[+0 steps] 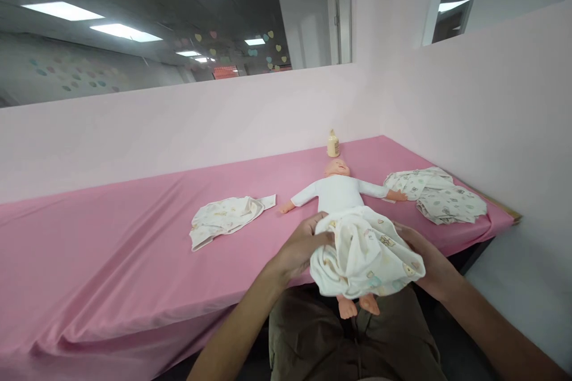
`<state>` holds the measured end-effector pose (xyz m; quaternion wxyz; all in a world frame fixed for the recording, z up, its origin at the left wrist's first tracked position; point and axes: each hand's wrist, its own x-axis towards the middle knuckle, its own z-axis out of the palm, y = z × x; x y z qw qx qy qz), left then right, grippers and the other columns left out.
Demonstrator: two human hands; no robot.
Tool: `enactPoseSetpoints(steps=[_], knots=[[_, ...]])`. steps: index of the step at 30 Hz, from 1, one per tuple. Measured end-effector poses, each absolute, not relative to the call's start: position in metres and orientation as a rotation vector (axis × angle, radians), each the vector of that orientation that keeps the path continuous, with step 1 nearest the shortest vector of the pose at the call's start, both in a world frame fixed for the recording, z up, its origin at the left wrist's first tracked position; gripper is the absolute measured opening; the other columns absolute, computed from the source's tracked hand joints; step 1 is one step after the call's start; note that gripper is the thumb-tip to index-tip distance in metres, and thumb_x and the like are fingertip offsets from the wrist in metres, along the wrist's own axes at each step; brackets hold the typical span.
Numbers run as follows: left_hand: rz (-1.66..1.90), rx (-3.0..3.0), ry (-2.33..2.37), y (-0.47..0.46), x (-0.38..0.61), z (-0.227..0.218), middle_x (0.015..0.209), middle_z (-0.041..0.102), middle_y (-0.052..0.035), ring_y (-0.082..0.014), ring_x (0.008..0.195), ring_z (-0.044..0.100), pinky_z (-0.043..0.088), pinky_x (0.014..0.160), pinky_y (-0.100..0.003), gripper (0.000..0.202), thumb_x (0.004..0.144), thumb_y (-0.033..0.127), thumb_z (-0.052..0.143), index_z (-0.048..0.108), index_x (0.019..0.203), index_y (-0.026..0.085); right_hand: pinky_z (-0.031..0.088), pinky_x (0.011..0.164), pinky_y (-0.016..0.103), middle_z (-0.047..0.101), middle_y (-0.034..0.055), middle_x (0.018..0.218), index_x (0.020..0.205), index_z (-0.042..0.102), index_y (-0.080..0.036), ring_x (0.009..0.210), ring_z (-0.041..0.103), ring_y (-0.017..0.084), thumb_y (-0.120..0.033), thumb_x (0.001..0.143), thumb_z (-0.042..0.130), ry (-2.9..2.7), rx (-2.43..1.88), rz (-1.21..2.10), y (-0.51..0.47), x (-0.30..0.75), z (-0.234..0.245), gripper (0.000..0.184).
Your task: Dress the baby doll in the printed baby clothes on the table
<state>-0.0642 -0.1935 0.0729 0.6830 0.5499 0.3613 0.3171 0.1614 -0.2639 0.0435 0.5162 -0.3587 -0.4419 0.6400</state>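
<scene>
A baby doll (338,190) in a white top lies on its back on the pink-covered table (111,238), arms spread, feet hanging over the front edge. A cream patterned garment (364,253) is bunched around its legs and waist. My left hand (300,245) grips the garment at the doll's left hip, fingers curled into the cloth. My right hand (422,259) holds the garment's other side, partly hidden under the fabric.
A folded patterned cloth (226,218) lies left of the doll. A pile of similar cloth (438,195) sits at the right, near the table's end. A small cream bottle (333,144) stands by the pink back wall behind the doll's head.
</scene>
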Motion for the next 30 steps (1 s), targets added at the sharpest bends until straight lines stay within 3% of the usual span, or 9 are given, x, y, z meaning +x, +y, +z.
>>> enactPoseSetpoints(steps=[2, 4, 6, 9, 13, 16, 22, 27, 30], knots=[[0.846, 1.364, 0.861, -0.181, -0.065, 0.087, 0.084, 0.062, -0.0008, -0.0122, 0.069, 0.058, 0.047, 0.063, -0.023, 0.033, 0.071, 0.026, 0.07, 0.057, 0.099, 0.018, 0.051, 0.089, 0.04, 0.061, 0.0092, 0.125, 0.127, 0.055, -0.026, 0.116, 0.057, 0.03, -0.058, 0.086, 0.048, -1.16, -0.836, 1.407, -0.26, 0.158, 0.061, 0.052], [0.968, 1.575, 0.924, -0.167, -0.065, 0.104, 0.084, 0.06, 0.0006, -0.0117, 0.07, 0.056, 0.045, 0.061, -0.022, 0.029, 0.072, 0.03, 0.069, 0.057, 0.097, 0.019, 0.051, 0.091, 0.041, 0.057, 0.009, 0.13, 0.131, 0.05, -0.027, 0.118, 0.055, 0.03, -0.06, 0.077, 0.061, -1.27, -0.897, 1.211, -0.248, 0.153, 0.08, 0.065], [1.058, 1.761, 0.973, -0.152, -0.066, 0.12, 0.092, 0.061, -0.0005, -0.0132, 0.076, 0.057, 0.046, 0.063, -0.022, 0.032, 0.072, 0.033, 0.069, 0.057, 0.099, 0.02, 0.051, 0.09, 0.041, 0.059, 0.0087, 0.128, 0.133, 0.048, -0.027, 0.114, 0.057, 0.029, -0.048, 0.066, 0.077, -1.344, -1.131, 1.011, -0.226, 0.148, 0.098, 0.076], [0.851, 1.92, 0.959, -0.126, -0.073, 0.141, 0.101, 0.062, -0.0022, -0.0156, 0.081, 0.059, 0.047, 0.065, -0.024, 0.044, 0.069, 0.03, 0.07, 0.056, 0.11, 0.021, 0.053, 0.083, 0.041, 0.066, 0.0083, 0.116, 0.123, 0.058, -0.025, 0.102, 0.062, 0.029, -0.038, 0.064, 0.081, -1.547, -1.258, 1.062, -0.182, 0.151, 0.119, 0.064], [0.523, 1.99, 0.901, -0.09, -0.092, 0.162, 0.097, 0.065, -0.0023, -0.0179, 0.088, 0.061, 0.047, 0.073, -0.027, 0.052, 0.066, 0.025, 0.072, 0.058, 0.116, 0.025, 0.053, 0.085, 0.036, 0.068, 0.0087, 0.109, 0.12, 0.06, -0.022, 0.095, 0.065, 0.023, -0.039, 0.072, 0.076, -1.594, -1.032, 1.317, -0.132, 0.173, 0.131, 0.053], [0.489, 1.926, 0.733, -0.071, -0.104, 0.176, 0.101, 0.065, -0.0061, -0.0182, 0.09, 0.061, 0.047, 0.078, -0.031, 0.052, 0.066, 0.028, 0.076, 0.061, 0.115, 0.022, 0.051, 0.086, 0.032, 0.067, 0.0044, 0.101, 0.117, 0.061, -0.024, 0.092, 0.063, 0.019, -0.043, 0.074, 0.074, -1.6, -0.95, 1.295, -0.112, 0.187, 0.137, 0.049], [0.863, 1.975, 0.723, -0.068, -0.106, 0.225, 0.08, 0.061, -0.0028, -0.0102, 0.07, 0.055, 0.044, 0.07, -0.026, 0.022, 0.079, 0.025, 0.066, 0.065, 0.099, 0.016, 0.047, 0.072, 0.03, 0.062, 0.0027, 0.085, 0.092, 0.068, -0.025, 0.079, 0.057, 0.017, -0.047, 0.09, 0.053, -1.682, -0.944, 0.886, -0.115, 0.185, 0.18, 0.026], [1.229, 2.054, 0.662, -0.084, -0.095, 0.27, 0.073, 0.054, 0.0009, -0.0073, 0.065, 0.051, 0.042, 0.067, -0.024, 0.006, 0.082, 0.013, 0.06, 0.06, 0.087, 0.016, 0.038, 0.063, 0.029, 0.055, 0.0012, 0.076, 0.086, 0.063, -0.02, 0.066, 0.047, 0.012, -0.021, 0.088, 0.056, -1.748, -1.071, 0.334, -0.134, 0.173, 0.233, 0.008], [1.311, 2.02, 0.711, -0.093, -0.085, 0.285, 0.071, 0.049, 0.002, -0.0071, 0.064, 0.049, 0.044, 0.066, -0.025, 0.005, 0.082, 0.011, 0.057, 0.056, 0.083, 0.016, 0.032, 0.06, 0.029, 0.048, -0.0006, 0.068, 0.077, 0.06, -0.017, 0.061, 0.04, 0.01, -0.011, 0.082, 0.057, -1.722, -1.219, 0.008, -0.14, 0.161, 0.253, 0.009]])
